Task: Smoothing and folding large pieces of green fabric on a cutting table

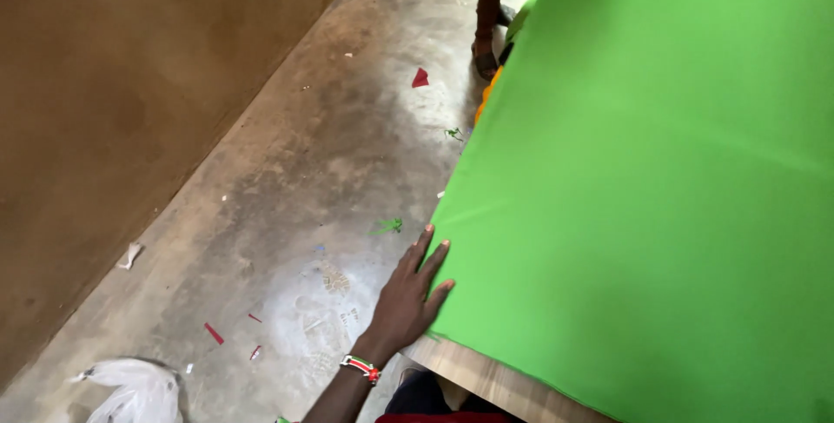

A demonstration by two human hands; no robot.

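My left hand [408,297] lies flat with fingers spread at the left edge of a large bright green cloth [643,188]. The fingertips rest on the cloth's border and hold nothing. A beaded bracelet in red, white and green sits on that wrist. The cloth covers a wooden table [495,384], whose bare edge shows near the bottom. My right hand is out of sight.
A grey concrete floor [304,180] with small red and green fabric scraps runs along a brown wall [113,102]. A white plastic bag [130,393] lies bottom left. Another person's leg and sandalled foot [488,32] stand at the table's far end.
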